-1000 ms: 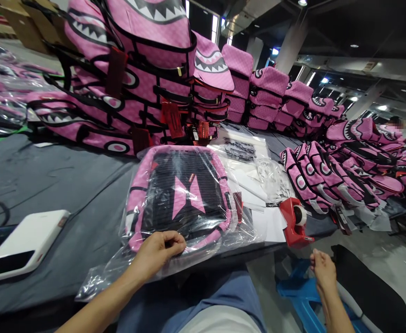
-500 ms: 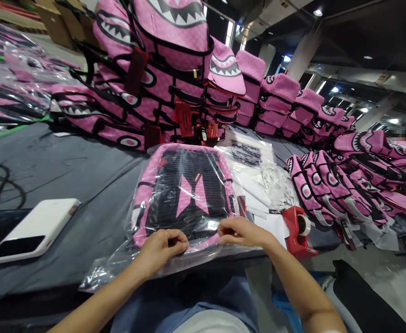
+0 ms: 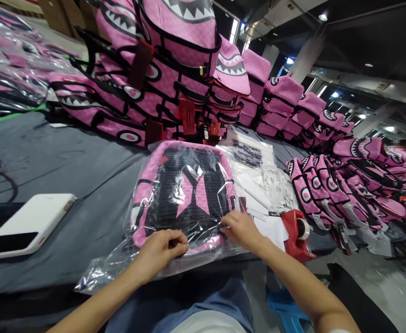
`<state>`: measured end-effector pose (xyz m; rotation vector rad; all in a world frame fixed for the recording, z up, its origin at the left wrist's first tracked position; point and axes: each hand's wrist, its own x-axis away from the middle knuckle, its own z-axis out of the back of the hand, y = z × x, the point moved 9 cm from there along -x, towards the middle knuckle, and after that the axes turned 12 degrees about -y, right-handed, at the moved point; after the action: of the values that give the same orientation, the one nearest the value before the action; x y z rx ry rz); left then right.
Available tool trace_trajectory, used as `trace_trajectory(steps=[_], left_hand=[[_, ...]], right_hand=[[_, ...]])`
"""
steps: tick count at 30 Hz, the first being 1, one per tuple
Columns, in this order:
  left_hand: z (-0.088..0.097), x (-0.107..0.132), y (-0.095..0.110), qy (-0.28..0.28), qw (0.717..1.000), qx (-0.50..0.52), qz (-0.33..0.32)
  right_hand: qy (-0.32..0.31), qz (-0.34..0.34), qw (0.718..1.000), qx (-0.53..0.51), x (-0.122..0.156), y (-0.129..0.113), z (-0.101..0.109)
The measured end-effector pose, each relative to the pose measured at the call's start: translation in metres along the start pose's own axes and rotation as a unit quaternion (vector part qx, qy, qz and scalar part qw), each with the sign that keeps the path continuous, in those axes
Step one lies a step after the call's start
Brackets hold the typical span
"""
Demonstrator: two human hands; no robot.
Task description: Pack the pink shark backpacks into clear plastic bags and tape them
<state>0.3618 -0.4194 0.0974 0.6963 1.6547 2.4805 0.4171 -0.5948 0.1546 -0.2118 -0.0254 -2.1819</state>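
A pink and black backpack (image 3: 192, 222) lies flat on the dark cloth in front of me, inside a clear plastic bag (image 3: 109, 270). Its black ribbed panel with a pink pattern faces up. My left hand (image 3: 166, 245) pinches the bag's film at the near edge, thumb against the curled fingers. At the near right corner my right hand (image 3: 239, 229) has its fingers bent down on the plastic, gripping the film there. Loose plastic spreads out to the left of my left forearm.
A white power bank (image 3: 33, 226) with a cable lies at left. Right of the backpack are white papers (image 3: 258, 199) and a red tape dispenser (image 3: 297, 236). Stacked pink shark-mouth bags (image 3: 189, 60) rise behind; more bags (image 3: 321, 189) lie at right. A blue stool (image 3: 289, 310) stands below.
My right hand has shifted slightly up along the bag's right corner, and the film over the backpack is more wrinkled. My left hand stays in place. The view has turned slightly.
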Motion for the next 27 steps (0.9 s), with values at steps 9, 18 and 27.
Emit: trace_trajectory(steps=[9, 18, 27], left_hand=[[0.013, 0.022, 0.001, 0.024, 0.992, -0.110, -0.062], [0.070, 0.062, -0.035, 0.125, 0.980, -0.153, 0.012], [0.064, 0.055, -0.020, 0.095, 0.979, -0.179, 0.016]], right_hand=[[0.016, 0.101, 0.994, 0.037, 0.037, -0.037, -0.054], [0.109, 0.126, 0.985, -0.035, 0.044, -0.041, -0.042], [0.364, -0.511, 0.774, -0.087, 0.294, 0.133, 0.005]])
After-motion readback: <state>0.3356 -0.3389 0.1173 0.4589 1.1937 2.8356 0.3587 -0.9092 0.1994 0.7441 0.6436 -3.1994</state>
